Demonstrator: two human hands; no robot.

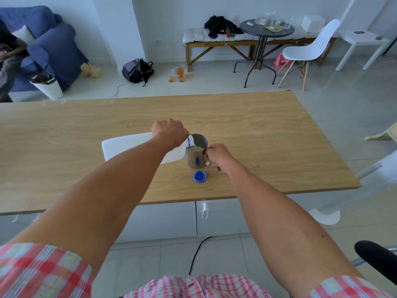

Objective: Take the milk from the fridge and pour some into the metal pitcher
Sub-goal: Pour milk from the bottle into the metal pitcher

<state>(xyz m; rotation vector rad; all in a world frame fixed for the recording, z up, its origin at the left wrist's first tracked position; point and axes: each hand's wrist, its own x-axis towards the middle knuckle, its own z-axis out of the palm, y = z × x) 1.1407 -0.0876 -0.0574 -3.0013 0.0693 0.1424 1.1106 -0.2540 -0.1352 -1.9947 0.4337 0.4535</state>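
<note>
A white plastic milk bottle (124,146) lies tipped almost flat over the wooden table (268,134). My left hand (169,131) grips it near the neck, and its blue-ringed mouth sits over the rim of the metal pitcher (196,155). White milk shows inside the pitcher. My right hand (218,157) is closed on the pitcher's handle at its right side. The blue bottle cap (200,176) lies on the table just in front of the pitcher. My left forearm hides part of the bottle.
Behind the table stand a round black side table (266,31), a white chair (309,52) and a wooden bench (217,43). A backpack (137,70) and glass jars (178,75) sit on the floor. A white bin (48,86) stands at the left, a fan (378,168) at the right.
</note>
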